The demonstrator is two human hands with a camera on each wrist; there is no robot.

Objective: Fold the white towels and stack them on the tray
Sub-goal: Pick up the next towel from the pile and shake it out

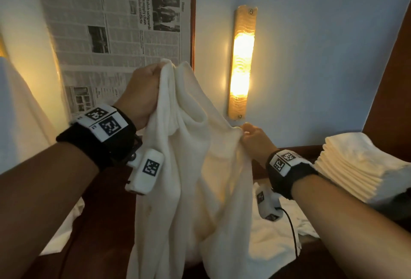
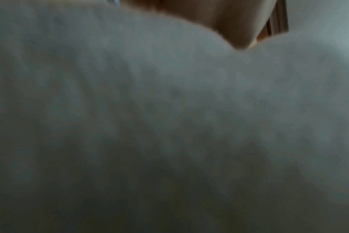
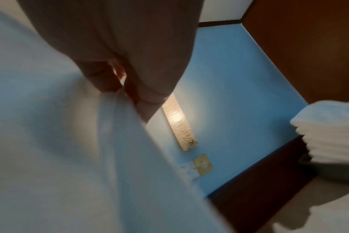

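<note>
Left hand [image 1: 142, 92]: I am gripping the soft white towel [image 1: 195, 178] bunched at its top, fingers curled.
Right hand [image 1: 255, 141]: pinching its edge, lower down.
Towel: hanging down between both hands.
Stack of folded white towels [image 1: 360, 167]: lying nearer my right hand.

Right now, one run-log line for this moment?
left hand: grips towel | right hand: pinches towel edge | towel: unfolded, hanging | folded stack: right

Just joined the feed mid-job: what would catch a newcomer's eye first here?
A big white towel hangs unfolded in mid-air at the centre, the left hand gripping a bunched edge up high and the right hand pinching another edge lower down. Behind it a lit wall lamp glows on the blue wall. A tall stack of folded towels sits at the right.
</note>
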